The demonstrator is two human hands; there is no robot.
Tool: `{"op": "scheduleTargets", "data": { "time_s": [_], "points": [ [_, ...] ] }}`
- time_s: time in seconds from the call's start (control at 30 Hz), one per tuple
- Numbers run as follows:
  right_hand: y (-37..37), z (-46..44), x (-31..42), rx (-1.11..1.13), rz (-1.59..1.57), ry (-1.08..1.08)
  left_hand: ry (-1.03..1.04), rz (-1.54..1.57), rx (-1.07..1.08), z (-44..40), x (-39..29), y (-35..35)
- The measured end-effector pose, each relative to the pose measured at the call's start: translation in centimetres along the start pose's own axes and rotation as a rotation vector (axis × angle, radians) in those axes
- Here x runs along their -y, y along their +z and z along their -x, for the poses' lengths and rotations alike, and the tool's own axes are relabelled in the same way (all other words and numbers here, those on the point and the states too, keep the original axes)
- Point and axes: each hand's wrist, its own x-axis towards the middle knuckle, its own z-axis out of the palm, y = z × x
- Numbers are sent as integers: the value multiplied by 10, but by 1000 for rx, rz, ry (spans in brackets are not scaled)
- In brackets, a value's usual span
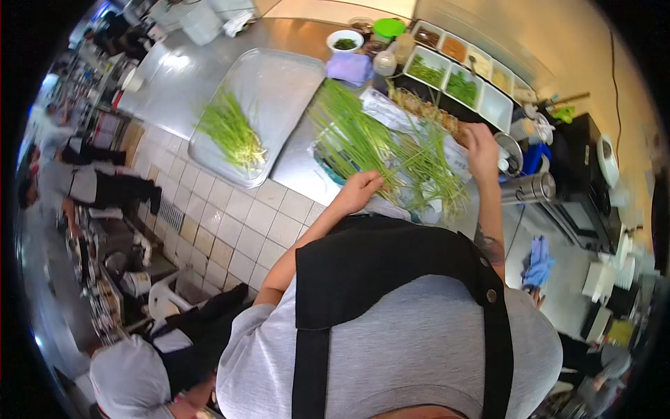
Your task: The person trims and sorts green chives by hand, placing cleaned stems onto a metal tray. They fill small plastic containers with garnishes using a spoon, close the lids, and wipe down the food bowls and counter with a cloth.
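Observation:
My left hand (361, 191) is closed around the lower ends of a bunch of thin spring onions (352, 133), whose green tops fan out away from me. More loose spring onions (434, 167) lie in a tangle between my hands, with pale root ends towards me. My right hand (481, 148) is raised at the right of the pile, fingers bent together; what they pinch, if anything, is hidden. Beyond it lie brown, knobbly pieces (426, 108) of a kind I cannot make out, near printed paper (387, 112). Another bunch of spring onions (234, 133) rests on the metal tray (272, 77).
Containers of chopped greens and seasonings (462, 87) line the back right. A green-lidded tub (389, 28), a white bowl (344, 42) and a purple cloth (350, 68) stand behind the pile. A metal cylinder (527, 188) is at my right. Co-workers (132, 377) are on the left.

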Motion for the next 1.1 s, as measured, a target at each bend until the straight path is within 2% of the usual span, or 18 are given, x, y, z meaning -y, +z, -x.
{"op": "scheduleTargets", "data": {
  "time_s": [0.07, 0.1, 0.17, 0.3, 0.37, 0.43, 0.53, 0.63, 0.7, 0.77, 0.83, 0.9, 1.0, 1.1],
  "points": [
    [-7, -3, -12, -48, 58, -28, -8, -25, -16, 4, 0, -5],
    [-10, -2, -16, -96, 77, -39, 78, 18, -78, 3, 14, -5],
    [-15, 1, -29, 162, 70, 128, -64, 322, -173, 16, -8, -39],
    [6, 23, 10, 395, -177, 223, -40, 262, -642, 19, -25, -123],
    [24, 33, 42, 558, -284, 173, -74, 193, -814, 23, -29, -170],
    [56, 50, 49, 662, -381, 120, -84, 126, -960, 16, 18, -226],
    [72, 60, 74, 769, -298, 21, -401, -494, -1268, 15, 104, -278],
    [86, 74, 70, 781, -198, 6, -439, -475, -1232, 26, 107, -262],
    [93, 87, 60, 702, -89, -17, -563, -515, -1170, 27, 96, -241],
    [97, 96, 58, 678, -68, 34, -603, -462, -1190, 21, 95, -226],
    [99, 95, 64, 684, -18, 75, -666, -540, -1217, 7, 106, -220],
    [106, 97, 60, 695, 25, 107, -678, -544, -1271, -2, 87, -212],
    [108, 93, 74, 589, 2, 293, -623, -703, -1382, -15, 108, -215],
    [109, 89, 77, 633, 55, 152, -557, -758, -1410, -22, 127, -221]
  ]
}}
